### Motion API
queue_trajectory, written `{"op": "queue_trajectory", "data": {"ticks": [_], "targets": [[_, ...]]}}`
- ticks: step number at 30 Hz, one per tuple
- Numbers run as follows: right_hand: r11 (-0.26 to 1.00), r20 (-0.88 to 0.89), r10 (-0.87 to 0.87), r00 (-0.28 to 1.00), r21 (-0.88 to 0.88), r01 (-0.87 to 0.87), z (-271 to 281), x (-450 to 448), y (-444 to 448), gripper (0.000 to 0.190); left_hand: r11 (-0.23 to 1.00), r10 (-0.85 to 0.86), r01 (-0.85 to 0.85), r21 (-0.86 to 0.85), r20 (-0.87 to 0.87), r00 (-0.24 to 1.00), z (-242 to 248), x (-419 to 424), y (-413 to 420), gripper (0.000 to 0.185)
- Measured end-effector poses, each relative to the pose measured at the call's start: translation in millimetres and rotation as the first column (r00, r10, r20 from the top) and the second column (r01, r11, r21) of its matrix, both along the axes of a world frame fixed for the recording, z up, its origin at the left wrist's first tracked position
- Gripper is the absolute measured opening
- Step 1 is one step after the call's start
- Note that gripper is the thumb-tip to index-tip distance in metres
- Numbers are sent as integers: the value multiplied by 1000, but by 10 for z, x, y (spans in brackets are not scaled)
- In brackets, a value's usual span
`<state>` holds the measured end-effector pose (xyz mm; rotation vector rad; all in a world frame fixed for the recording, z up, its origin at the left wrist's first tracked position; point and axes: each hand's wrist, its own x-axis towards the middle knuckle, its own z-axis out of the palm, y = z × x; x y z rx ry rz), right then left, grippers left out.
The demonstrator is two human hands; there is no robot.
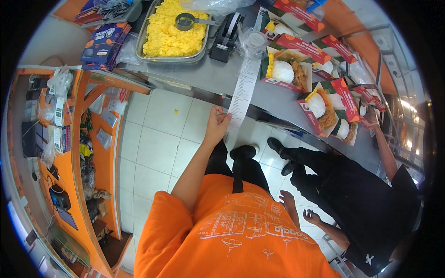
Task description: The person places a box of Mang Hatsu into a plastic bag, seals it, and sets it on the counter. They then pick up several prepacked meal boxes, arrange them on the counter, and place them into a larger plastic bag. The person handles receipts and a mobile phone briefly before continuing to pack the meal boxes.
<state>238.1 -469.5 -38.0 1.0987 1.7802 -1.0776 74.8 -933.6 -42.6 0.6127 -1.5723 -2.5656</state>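
My left hand (219, 121) pinches the lower edge of a long printed paper receipt (244, 85). The strip hangs over the front edge of a steel counter (205, 78), and its top end lies by a clear plastic cup in a plastic bag (255, 41). Down at my side, my right hand (288, 201) hangs with loosely curled fingers apart and nothing in them. To the right of the receipt stand several open cardboard meal boxes (285, 86) with white rice domes (282, 71), fried chicken (300, 74) and yellow egg.
A metal tray (140, 52) of scrambled egg (163, 38) has a grey measuring scoop (184, 22) on top. Beside it sits a black tape dispenser (226, 38). Dark printed packets (104, 43) are stacked left. A co-worker in black (361, 205) stands right, one hand (372, 118) at the boxes.
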Motion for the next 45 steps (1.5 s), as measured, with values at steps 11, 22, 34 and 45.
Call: {"op": "queue_trajectory", "data": {"ticks": [11,22,34,45], "targets": [[997,-50,35,998,-66,-38,-114,168,59,34,999,-12,14,33,-69,998,-37,-17,-18,24],[999,-22,-17,1000,-39,16,-34,59,-115,33,1000,-21,21,4,-13,1000,57,0,-36,23],[1000,-33,-6,999,4,6,-27,52,-171,34,992,18,-7,-123,83,996,-7,-4,28,27],[968,-561,52,826,233,97,-187,-259,-131,25,930,-9,77,-360,187,982,77,31,-121,25]]}}
